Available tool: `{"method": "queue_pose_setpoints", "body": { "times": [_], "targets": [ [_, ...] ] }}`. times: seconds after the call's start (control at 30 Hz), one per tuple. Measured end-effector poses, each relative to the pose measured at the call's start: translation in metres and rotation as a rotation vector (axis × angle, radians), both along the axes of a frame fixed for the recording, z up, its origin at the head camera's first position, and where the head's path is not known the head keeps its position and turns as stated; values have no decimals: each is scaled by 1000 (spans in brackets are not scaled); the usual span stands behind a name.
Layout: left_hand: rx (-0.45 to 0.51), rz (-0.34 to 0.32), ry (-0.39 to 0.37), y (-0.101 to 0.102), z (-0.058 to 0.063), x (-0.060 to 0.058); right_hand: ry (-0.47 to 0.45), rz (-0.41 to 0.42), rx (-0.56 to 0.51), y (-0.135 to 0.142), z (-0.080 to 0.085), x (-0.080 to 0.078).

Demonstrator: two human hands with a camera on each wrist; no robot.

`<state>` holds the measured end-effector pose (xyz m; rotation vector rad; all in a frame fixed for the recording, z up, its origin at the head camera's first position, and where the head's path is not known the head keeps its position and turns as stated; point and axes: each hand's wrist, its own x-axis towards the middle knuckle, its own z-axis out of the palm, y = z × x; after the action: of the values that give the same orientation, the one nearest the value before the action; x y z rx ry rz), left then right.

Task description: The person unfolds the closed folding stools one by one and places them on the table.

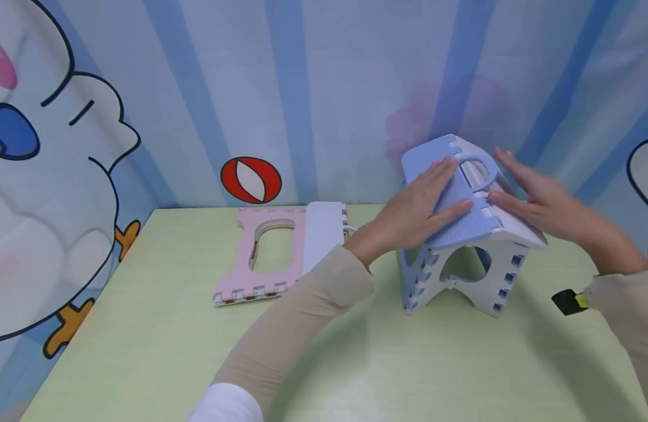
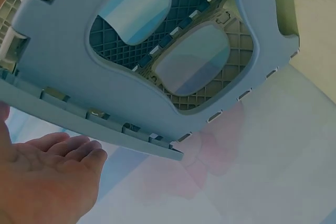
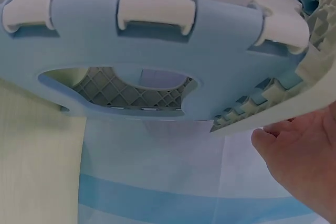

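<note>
A blue-and-white folding stool [image 1: 426, 158] stands partly unfolded on the table, its two top panels tilted up to a ridge with a blue carry handle [image 1: 490, 167]. My left hand [image 1: 416, 205] lies with extended fingers on the blue top panel. On the white panel opposite rests my right hand [image 1: 551, 202], fingers straight and spread. The left wrist view shows the blue side wall [image 2: 68, 66] from below, with the left hand [image 2: 58, 177] beside the top's edge. In the right wrist view, the right hand [image 3: 304, 153] is by the white panel; its fingertips are hidden.
A pink-and-white folding stool [image 1: 242, 258] lies folded flat to the left on the pale green table [image 1: 145, 328]. Behind the table hangs a blue striped backdrop [image 1: 334, 105] with cartoon figures. A small black-and-yellow piece [image 1: 566, 302] sticks out at the right cuff.
</note>
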<state>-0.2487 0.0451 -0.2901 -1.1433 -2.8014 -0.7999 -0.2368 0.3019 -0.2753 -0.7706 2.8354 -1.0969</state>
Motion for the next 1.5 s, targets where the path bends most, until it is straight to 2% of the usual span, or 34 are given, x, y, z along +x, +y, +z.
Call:
{"method": "queue_pose_setpoints", "body": {
  "times": [0.2,0.33,0.57,0.77,1.2,1.5],
  "targets": [
    [-34,20,-12,3,-2,-4,-24,48,5,-3,-1,-5],
    [-87,32,-15,7,-3,-6,-7,71,32,-2,-4,-9],
    [-187,37,48,13,-2,-6,22,180,3,4,-9,-12],
    [-225,38,98,15,-4,-6,-17,242,10,4,-7,-14],
    [-259,53,112,14,-2,-5,-120,140,22,4,-5,-13],
    [-269,56,112,14,-1,-5,-138,112,30,3,-4,-12]
  ]
}}
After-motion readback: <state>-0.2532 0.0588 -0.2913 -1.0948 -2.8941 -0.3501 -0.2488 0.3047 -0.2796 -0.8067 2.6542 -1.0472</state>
